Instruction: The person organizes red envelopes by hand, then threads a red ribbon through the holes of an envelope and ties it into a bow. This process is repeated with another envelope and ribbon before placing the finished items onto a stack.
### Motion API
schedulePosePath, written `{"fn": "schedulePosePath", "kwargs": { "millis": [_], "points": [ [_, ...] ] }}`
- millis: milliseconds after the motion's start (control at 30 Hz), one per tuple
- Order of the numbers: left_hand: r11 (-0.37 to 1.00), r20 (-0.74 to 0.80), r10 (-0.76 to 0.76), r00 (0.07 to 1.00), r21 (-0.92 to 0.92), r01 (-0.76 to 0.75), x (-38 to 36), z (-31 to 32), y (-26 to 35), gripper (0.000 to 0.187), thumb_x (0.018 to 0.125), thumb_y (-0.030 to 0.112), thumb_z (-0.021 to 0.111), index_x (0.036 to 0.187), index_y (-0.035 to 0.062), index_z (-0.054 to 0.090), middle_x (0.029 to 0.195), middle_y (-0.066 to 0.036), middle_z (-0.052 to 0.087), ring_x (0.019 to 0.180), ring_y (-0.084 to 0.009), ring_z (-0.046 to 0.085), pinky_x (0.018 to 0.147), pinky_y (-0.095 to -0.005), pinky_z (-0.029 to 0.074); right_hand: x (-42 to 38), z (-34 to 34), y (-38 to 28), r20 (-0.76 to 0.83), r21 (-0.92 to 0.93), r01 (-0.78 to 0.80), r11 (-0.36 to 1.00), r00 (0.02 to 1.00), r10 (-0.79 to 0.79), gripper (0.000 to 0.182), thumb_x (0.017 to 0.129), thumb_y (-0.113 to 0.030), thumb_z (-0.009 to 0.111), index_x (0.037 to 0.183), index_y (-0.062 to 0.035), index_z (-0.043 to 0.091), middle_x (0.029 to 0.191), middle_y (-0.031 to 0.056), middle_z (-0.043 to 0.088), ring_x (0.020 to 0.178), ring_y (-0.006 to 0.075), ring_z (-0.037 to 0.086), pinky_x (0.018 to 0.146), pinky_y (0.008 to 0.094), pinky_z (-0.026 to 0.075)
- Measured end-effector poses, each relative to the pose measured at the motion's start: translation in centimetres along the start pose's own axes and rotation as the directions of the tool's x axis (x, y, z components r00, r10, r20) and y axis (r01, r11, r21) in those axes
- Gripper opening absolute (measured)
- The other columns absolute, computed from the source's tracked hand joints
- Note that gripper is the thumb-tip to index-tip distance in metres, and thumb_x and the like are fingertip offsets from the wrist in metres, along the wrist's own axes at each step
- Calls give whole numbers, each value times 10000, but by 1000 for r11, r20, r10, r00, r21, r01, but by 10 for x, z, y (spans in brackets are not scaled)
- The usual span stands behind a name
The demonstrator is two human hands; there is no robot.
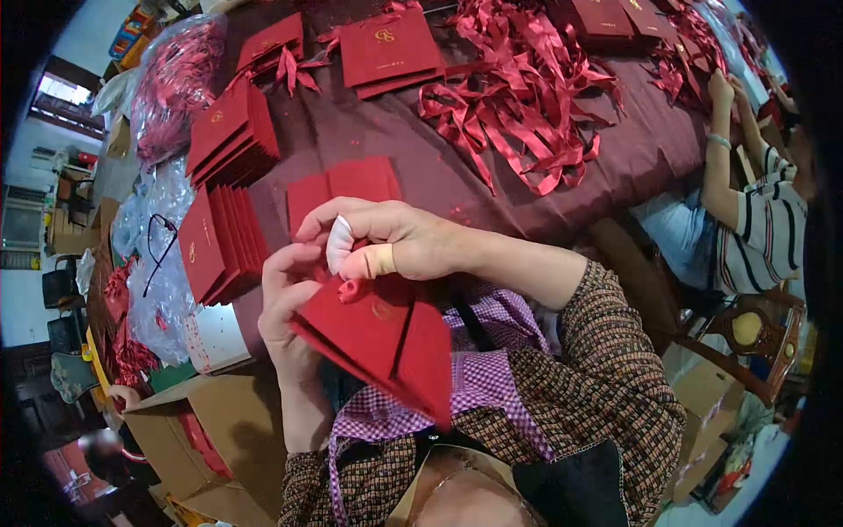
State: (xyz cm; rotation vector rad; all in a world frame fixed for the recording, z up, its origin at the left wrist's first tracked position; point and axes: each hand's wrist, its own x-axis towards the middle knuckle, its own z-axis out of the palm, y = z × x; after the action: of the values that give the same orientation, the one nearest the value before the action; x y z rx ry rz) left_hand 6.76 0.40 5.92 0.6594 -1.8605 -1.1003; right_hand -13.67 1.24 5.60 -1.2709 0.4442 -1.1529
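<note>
Close to my chest is a red paper gift bag (378, 329) with a gold emblem, tilted. My left hand (285, 294) is closed on the bag's left edge. Above it, my right hand (408, 237) pinches a red ribbon (349, 290) at the bag's top edge. A white cover is on one finger of the right hand, and a yellowish bandage is wrapped round its thumb. The fingertips of both hands meet and partly hide the ribbon. Just behind the hands, another red bag (364, 178) lies on the dark red tablecloth (378, 132).
Stacks of red bags (224, 241) stand at the left, beside a plastic sack of ribbons (180, 83). Loose red ribbons (527, 97) are heaped at the back. An open cardboard box (237, 430) is lower left. Another person in a striped shirt (764, 237) handles ribbons at the right.
</note>
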Motion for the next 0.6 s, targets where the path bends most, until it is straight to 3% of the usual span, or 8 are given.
{"fn": "schedulePosePath", "kwargs": {
  "millis": [33, 133, 167, 200, 333, 500, 533, 600],
  "points": [
    [999, -34, 17, 999, -28, -18, -1, 1, -1, 217, 759, 109, 723, 928, 16, 625, 1156, -162, 548, 1022, -241, 543, 898, -355, 430, -1, -1, 2, -14, -121, -12, 993, 1000, 10, 76, 909, -87, 582, 908, -13, 598, 1250, 132, 457, 1025, 206, 568, 880, 341, 495],
    [979, -36, -115, 993, -173, 107, 5, -5, 0, 236, 830, 200, 694, 892, -10, 605, 1047, -133, 556, 966, -209, 532, 864, -314, 415, -4, -17, 13, 3, -559, 236, 795, 959, -283, 162, 876, -81, 617, 1036, -64, 634, 1189, 126, 529, 1095, 270, 537, 953, 376, 418],
    [975, -22, -72, 997, -214, 66, 9, -9, -3, 243, 864, 200, 659, 895, -32, 595, 1032, -116, 557, 956, -199, 533, 856, -305, 417, -5, -24, 7, 25, -679, 285, 677, 930, -366, 204, 855, -63, 629, 1059, -74, 626, 1161, 132, 558, 1076, 300, 550, 937, 375, 428],
    [963, -79, -186, 979, -214, 166, 10, -14, -3, 202, 872, 161, 642, 900, -34, 593, 1036, -103, 555, 954, -180, 531, 851, -293, 415, -12, -33, -2, 29, -831, 219, 512, 935, -353, 248, 835, -43, 633, 1079, -81, 620, 1125, 138, 583, 1054, 321, 558, 917, 384, 442],
    [936, -210, -342, 916, -166, 311, 31, -26, 10, 53, 895, -13, 548, 922, -40, 584, 955, -25, 562, 872, -86, 520, 815, -206, 405, -49, -73, -34, -30, -986, 15, 164, 964, -266, 306, 764, 8, 568, 1045, -94, 632, 1088, 110, 612, 1055, 313, 562, 918, 411, 427],
    [931, -296, -149, 943, 278, 235, 53, -36, -41, 153, 843, 58, 650, 937, -55, 607, 937, -115, 608, 869, -162, 604, 761, -281, 510, -91, -85, -50, -143, -974, -141, -177, 990, 1, 337, 772, 16, 525, 1068, -109, 627, 1173, 72, 594, 1143, 311, 499, 943, 404, 395],
    [893, -321, -234, 918, 303, 333, 57, -34, -52, 168, 837, 71, 653, 945, -53, 620, 945, -151, 615, 877, -197, 626, 751, -294, 523, -96, -85, -46, -173, -972, -168, -163, 985, 22, 324, 764, 11, 563, 1061, -100, 624, 1172, 72, 591, 1154, 319, 486, 963, 408, 386],
    [905, -271, -187, 944, 327, 273, 56, -30, -68, 189, 829, 54, 642, 975, -63, 618, 980, -161, 601, 857, -211, 637, 740, -299, 526, -100, -92, -39, -169, -979, -166, -121, 985, 16, 320, 756, 8, 584, 1055, -98, 623, 1165, 69, 593, 1152, 316, 487, 961, 412, 387]
  ]
}}
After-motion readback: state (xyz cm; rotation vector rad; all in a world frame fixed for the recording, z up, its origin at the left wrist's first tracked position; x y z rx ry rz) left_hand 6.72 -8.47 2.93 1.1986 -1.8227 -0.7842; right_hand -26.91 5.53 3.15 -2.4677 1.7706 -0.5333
